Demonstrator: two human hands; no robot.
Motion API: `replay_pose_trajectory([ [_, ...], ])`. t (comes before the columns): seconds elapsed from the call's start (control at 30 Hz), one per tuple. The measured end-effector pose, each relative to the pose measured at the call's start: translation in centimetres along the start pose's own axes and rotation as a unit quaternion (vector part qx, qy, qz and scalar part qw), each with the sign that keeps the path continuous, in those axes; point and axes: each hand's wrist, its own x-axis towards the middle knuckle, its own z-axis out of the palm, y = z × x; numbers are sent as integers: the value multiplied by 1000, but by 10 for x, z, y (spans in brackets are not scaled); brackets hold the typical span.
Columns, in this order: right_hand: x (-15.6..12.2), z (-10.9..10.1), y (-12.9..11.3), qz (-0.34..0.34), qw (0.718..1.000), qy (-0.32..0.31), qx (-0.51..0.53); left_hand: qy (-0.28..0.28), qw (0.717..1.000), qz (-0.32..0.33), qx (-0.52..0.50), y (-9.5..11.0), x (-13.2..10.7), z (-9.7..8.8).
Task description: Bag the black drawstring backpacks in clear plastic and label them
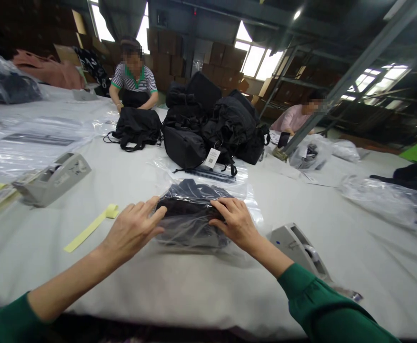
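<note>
In front of me a clear plastic bag lies on the white-covered table, with a folded black fabric item inside it. My left hand grips the plastic at the left side, thumb and fingers closed on its edge. At the right side my right hand pinches the same plastic, its fingertips over the black fabric. Just behind the bag is a heap of black backpacks, one carrying a white hang tag. Flat plastic bags lie partly under that heap.
Grey tape dispensers stand left and right. A yellow strip lies near my left hand. Across the table a person in a striped shirt handles a black bag; another person works farther right.
</note>
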Motion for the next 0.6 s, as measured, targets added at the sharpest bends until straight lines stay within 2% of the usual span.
replay_pose_trajectory([
  [0.07, -1, -1, 1, -2, 1000, 3, 2, -16, 998, 9, -53, -10, 0, 9],
  [0.13, -3, -1, 3, -1, 1000, 5, 5, -10, 994, 22, -110, -19, 6, 16],
  [0.23, -2, 1, 4, 2, 1000, 1, 6, -5, 982, 32, -186, -32, 21, 20],
  [0.33, 1, -1, 0, 6, 1000, -5, 7, -35, 961, 49, -270, -41, 35, 24],
  [0.4, -1, -10, 2, -2, 1000, -4, 19, -46, 947, 54, -312, -44, 40, 28],
  [0.47, -18, -27, 12, 7, 999, 14, 40, -41, 938, 40, -341, -45, 40, 33],
  [0.53, -52, -49, 35, 85, 993, 57, 62, -32, 933, 10, -359, -44, 35, 36],
  [0.57, -76, -60, 49, 162, 980, 84, 75, -30, 930, -6, -367, -44, 31, 37],
  [0.6, -104, -71, 64, 259, 956, 109, 88, -26, 927, -20, -373, -44, 27, 37],
])
